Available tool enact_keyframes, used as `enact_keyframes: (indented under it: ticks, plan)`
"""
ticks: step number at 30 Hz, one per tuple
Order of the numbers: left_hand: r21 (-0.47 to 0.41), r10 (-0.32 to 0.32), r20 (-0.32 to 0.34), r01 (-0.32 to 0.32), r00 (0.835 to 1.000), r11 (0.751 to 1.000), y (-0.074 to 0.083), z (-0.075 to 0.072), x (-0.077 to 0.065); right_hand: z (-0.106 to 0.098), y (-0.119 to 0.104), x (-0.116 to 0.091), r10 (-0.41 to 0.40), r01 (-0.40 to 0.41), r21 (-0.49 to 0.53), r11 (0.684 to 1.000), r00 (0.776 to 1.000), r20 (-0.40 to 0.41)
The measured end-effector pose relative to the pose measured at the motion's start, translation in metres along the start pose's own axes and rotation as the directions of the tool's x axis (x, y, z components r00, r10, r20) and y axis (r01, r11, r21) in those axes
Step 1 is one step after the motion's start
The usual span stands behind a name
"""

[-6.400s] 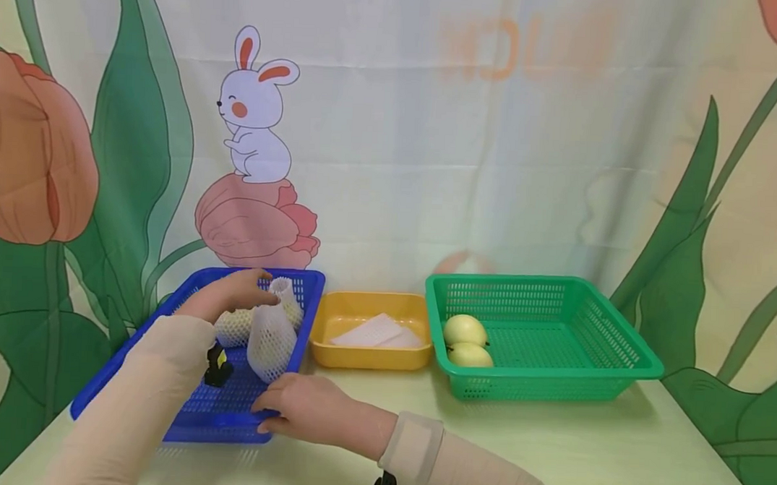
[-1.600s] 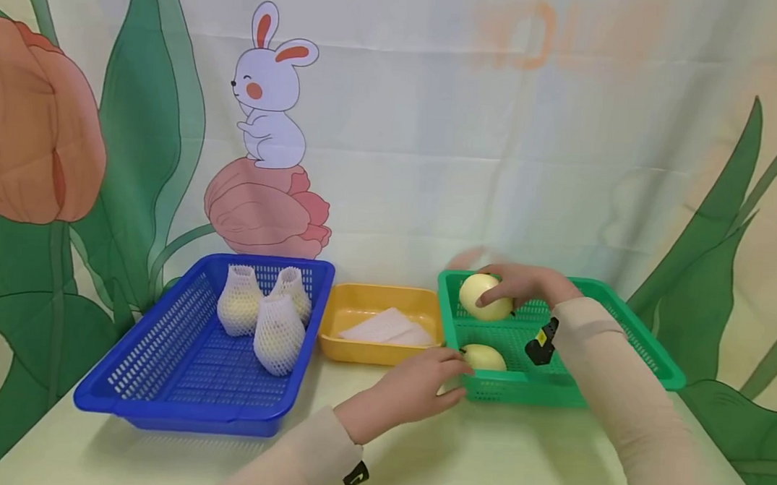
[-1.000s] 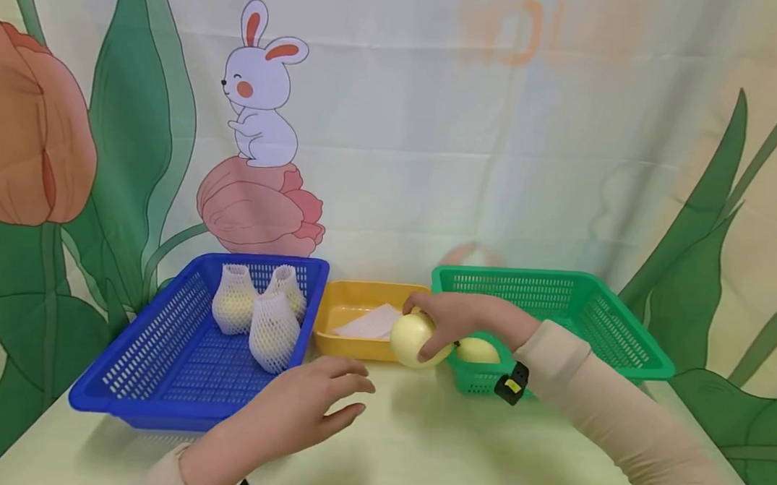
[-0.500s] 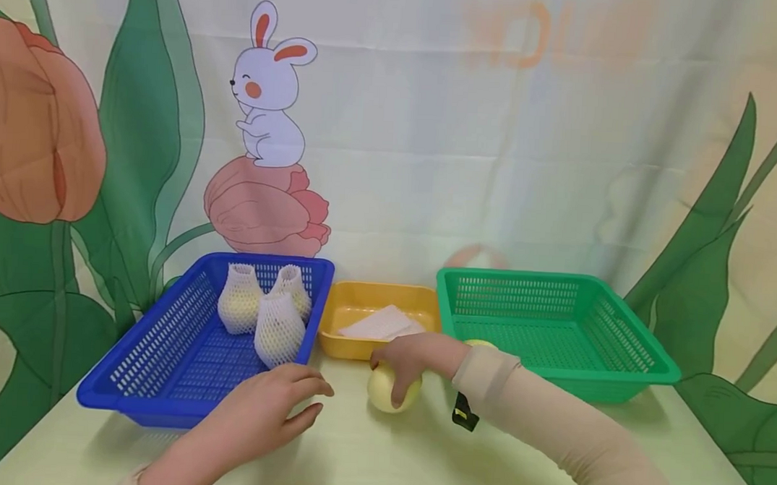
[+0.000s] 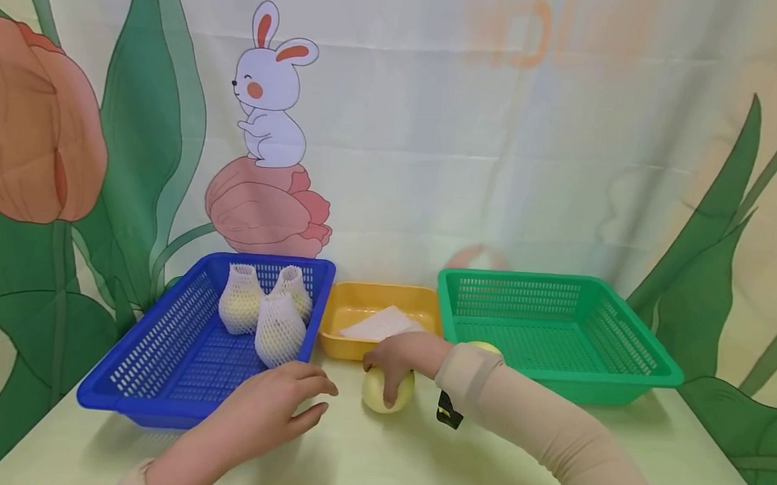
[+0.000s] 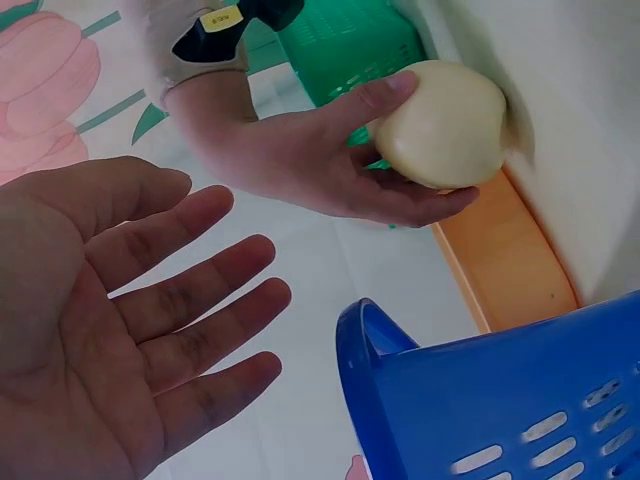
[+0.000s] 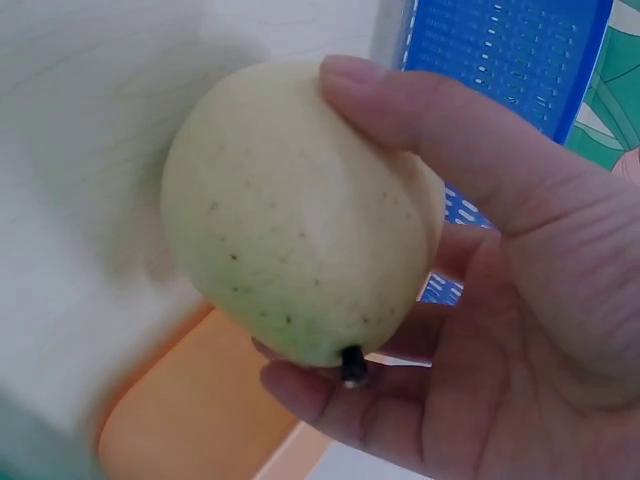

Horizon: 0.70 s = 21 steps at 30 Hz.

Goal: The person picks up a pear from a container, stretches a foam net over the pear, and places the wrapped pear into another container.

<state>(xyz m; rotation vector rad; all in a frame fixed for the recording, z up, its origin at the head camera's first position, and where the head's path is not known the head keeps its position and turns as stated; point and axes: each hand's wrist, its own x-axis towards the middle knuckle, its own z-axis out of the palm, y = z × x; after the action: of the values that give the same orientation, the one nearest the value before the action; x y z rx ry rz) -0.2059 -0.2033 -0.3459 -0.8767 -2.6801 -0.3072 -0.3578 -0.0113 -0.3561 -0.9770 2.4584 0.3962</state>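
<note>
My right hand (image 5: 401,357) grips a pale yellow pear (image 5: 374,395) low over the table in front of the yellow tray (image 5: 348,348). In the right wrist view its thumb lies on one side of the pear (image 7: 290,210) and the fingers curl round the other; a dark stem shows. My left hand (image 5: 267,407) hovers beside the blue basket's near right corner, holding nothing, its fingers (image 6: 190,300) spread and relaxed in the left wrist view. Another pear (image 5: 486,346) shows partly in the green basket (image 5: 551,388), mostly hidden behind the right sleeve.
At the left stands the blue basket (image 5: 160,408) with three pears in white foam nets, one (image 5: 280,332) nearest its right wall. Flat white foam nets (image 5: 380,323) lie in the yellow tray between the baskets. A printed curtain (image 5: 393,127) hangs behind.
The right hand has lifted the pear from the green basket and carried it left and down toward the table's middle. The left hand has left the green basket's rim and moved left.
</note>
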Motion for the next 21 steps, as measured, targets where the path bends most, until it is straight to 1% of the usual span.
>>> enact_keyframes:
  ticks: [2,4,8,10,13,16,19,21]
  plan:
    - [0.004,0.009,0.008,-0.009,1.0,1.0,0.0,0.0007,0.0002,-0.0002,-0.0018,-0.0004,0.002,-0.002,-0.01,1.0,1.0,0.003]
    - [0.013,0.009,0.012,-0.01,1.0,1.0,-0.0001,0.0007,0.0001,-0.0007,-0.004,-0.0017,0.009,-0.008,-0.043,0.999,1.0,0.016]
    - [0.012,-0.009,0.027,0.009,1.0,1.0,-0.0007,0.0012,0.0008,-0.0028,-0.0078,-0.006,0.046,-0.04,-0.092,0.995,0.997,0.06]
    - [0.002,-0.018,0.043,0.018,0.999,1.0,-0.001,0.002,0.0013,-0.0041,-0.0095,-0.0075,0.059,-0.054,-0.076,0.996,0.996,0.061]
    - [-0.01,-0.021,0.063,0.021,0.998,1.0,-0.0013,0.0034,0.0023,-0.0059,-0.0105,-0.0078,0.069,-0.068,-0.028,0.997,0.997,0.045]
    - [-0.008,-0.019,0.063,0.02,0.998,1.0,-0.0012,0.0036,0.0032,-0.0064,-0.0098,-0.0064,0.077,-0.078,0.022,0.997,0.997,0.032]
    - [0.001,-0.017,0.057,0.017,0.998,1.0,-0.0007,0.0023,0.0038,-0.0043,-0.009,-0.0034,0.067,-0.068,0.037,0.997,0.997,0.025]
    - [0.006,-0.017,0.055,0.017,0.998,1.0,-0.0005,0.0002,0.0045,-0.0018,-0.009,-0.001,0.042,-0.042,0.035,0.999,0.999,0.015]
